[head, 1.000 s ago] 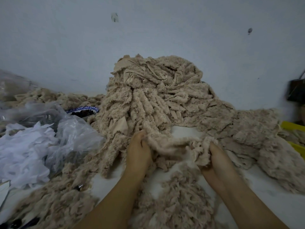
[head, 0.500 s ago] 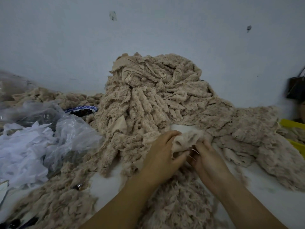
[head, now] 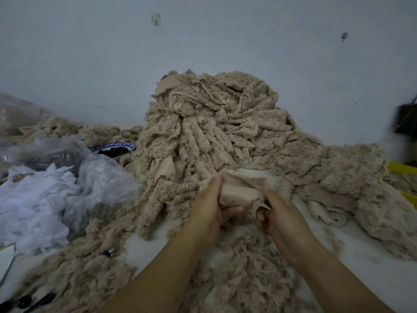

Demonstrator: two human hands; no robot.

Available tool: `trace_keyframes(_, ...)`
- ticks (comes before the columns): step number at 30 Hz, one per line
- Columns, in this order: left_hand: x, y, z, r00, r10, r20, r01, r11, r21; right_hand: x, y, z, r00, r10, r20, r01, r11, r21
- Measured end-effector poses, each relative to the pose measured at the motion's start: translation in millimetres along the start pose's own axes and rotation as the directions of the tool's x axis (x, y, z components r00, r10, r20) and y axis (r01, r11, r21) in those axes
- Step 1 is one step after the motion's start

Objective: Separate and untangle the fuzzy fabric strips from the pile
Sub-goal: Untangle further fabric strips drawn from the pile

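Left hand and right hand are both curled onto one fabric strip right in the middle of the frame. Left grips its left end with the thumb tucked underneath, right pinches the right edge, and the smooth beige backing is facing up between them. That strip sits at the foot of the big pile of fuzzy tan strips, which is heaped against the wall and sprawls off to the right. Under the wrists there's a looser fluffy heap, so the white worktop only peeks through in patches. Over on the left are crinkly clear plastic bags and white scraps, with a blue-patterned bowl wedged against the pile's left side. Something yellow pokes in at the right edge.
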State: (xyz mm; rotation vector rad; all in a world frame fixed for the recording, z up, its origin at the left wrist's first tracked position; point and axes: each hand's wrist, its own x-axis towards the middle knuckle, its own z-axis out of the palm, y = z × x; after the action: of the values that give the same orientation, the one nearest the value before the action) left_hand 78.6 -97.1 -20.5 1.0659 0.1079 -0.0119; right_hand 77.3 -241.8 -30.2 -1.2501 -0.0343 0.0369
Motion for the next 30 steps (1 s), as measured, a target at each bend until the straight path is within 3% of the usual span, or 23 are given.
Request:
trace_keyframes(4,-1.7,2.1,-3.5,0.993,-0.059,0.101,0.067,0.995,-0.073,1.1,1.0,-0.8,1.000,0.012,-0.001,-0.012,1.000,0.016)
trace_keyframes(7,-0.6,2.2,-4.8,0.984,-0.062,0.165,0.068,0.997,-0.034,0.1,1.7,-2.8,0.997,-0.030,0.070,0.025,0.998,0.064)
trace_keyframes(10,0.7,0.5,-4.2,0.980,-0.027,0.197,0.023,0.999,0.022,-4.8,5.3,0.1,0.981,-0.112,0.155,0.136,0.980,-0.148)
trace_keyframes(15,-1.1,-8.8,-2.4,0.954,0.030,0.299,-0.097,0.972,0.212,2.6,12.3,-2.0,0.990,-0.143,-0.016,0.126,0.916,-0.381)
trace_keyframes(18,2.0,-11.3,-0.8,0.979,0.054,0.198,-0.097,0.973,0.212,4.3,13.8,-3.3,0.986,-0.161,-0.039,0.135,0.915,-0.379)
trace_keyframes(24,3.5,-2.6,-2.1,0.994,0.063,0.086,-0.068,0.996,0.054,3.8,9.5,-2.7,0.975,-0.219,-0.036,0.175,0.857,-0.485)
trace_keyframes(28,2.9,0.0,-0.3,0.997,0.051,0.061,-0.052,0.999,0.010,4.6,11.2,-1.8,0.978,-0.210,-0.007,0.184,0.873,-0.451)
trace_keyframes(30,2.1,1.6,-0.4,0.998,0.038,0.045,-0.038,0.999,0.007,4.4,10.7,-1.0,0.986,-0.166,0.017,0.162,0.926,-0.342)
